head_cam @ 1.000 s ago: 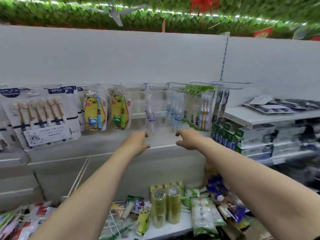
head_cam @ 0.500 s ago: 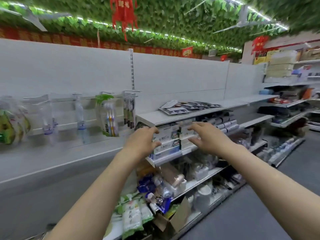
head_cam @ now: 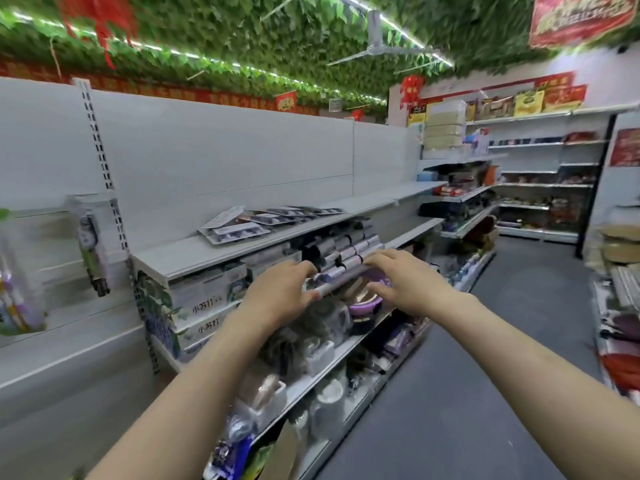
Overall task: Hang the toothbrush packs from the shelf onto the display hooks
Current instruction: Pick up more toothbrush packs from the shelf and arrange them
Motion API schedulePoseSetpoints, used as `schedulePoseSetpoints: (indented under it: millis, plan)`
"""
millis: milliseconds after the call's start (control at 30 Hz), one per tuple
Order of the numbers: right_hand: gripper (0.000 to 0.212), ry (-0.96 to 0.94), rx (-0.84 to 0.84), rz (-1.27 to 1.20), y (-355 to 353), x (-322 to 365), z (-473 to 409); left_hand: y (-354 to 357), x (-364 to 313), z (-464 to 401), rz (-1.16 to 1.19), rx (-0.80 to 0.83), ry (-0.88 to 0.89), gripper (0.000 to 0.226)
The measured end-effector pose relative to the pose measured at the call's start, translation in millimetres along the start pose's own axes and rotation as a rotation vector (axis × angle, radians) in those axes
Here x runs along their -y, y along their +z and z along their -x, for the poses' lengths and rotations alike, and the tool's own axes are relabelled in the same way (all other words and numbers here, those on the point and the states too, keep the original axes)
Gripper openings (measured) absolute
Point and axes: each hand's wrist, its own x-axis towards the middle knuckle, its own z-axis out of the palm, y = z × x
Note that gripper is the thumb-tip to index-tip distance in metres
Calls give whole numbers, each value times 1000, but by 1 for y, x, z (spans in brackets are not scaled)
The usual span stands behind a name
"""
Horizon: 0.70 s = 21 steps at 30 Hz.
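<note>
Turned rightward since a second ago: then faced toward the display hooks, both hands raised beneath hanging packs; now swung along the aisle to the shelving bay.

Left hand: empty, fingers loosely curled, raised in front of the boxed stock below the top shelf; contact not determinable.
Right hand: empty, fingers spread and relaxed, level with the left, just beside it, in front of the same tier.

Toothbrush packs: flat blister cards, loosely overlapped on the top shelf, above and beyond both hands; untouched. Contents blurred, taken as the task stock by judgement.
Display hooks: far left of view, well apart from the hands; one pack hanging there, others at the frame edge blurred.

Meaning for task: hanging not under way; fetch phase, next pack not yet gripped.

Edges: front lip of the top shelf between hands and packs; slotted upright between the hook panel and the shelf bay.
Open room: bare shelf surface left of the packs; air above the shelf free up to the back panel; aisle floor open to the right.
</note>
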Motion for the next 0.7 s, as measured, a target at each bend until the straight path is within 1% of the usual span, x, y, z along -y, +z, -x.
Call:
schedulePoseSetpoints:
  millis: [133, 233, 500, 700]
  plan:
    - [51, 19, 2, 43, 13, -57, -54, 31, 0, -85, 27, -13, 29, 44]
    - [54, 33, -18, 53, 19, -98, -112, 45, 5, -156, 52, -37, 34, 45]
    - [55, 8, -66, 12, 34, -187, -263, 67, 28, -329, 6, -90, 26, 45]
    - [54, -79, -58, -49, 73, -260, -362, 106, 45, -421, -28, -87, -55, 45]
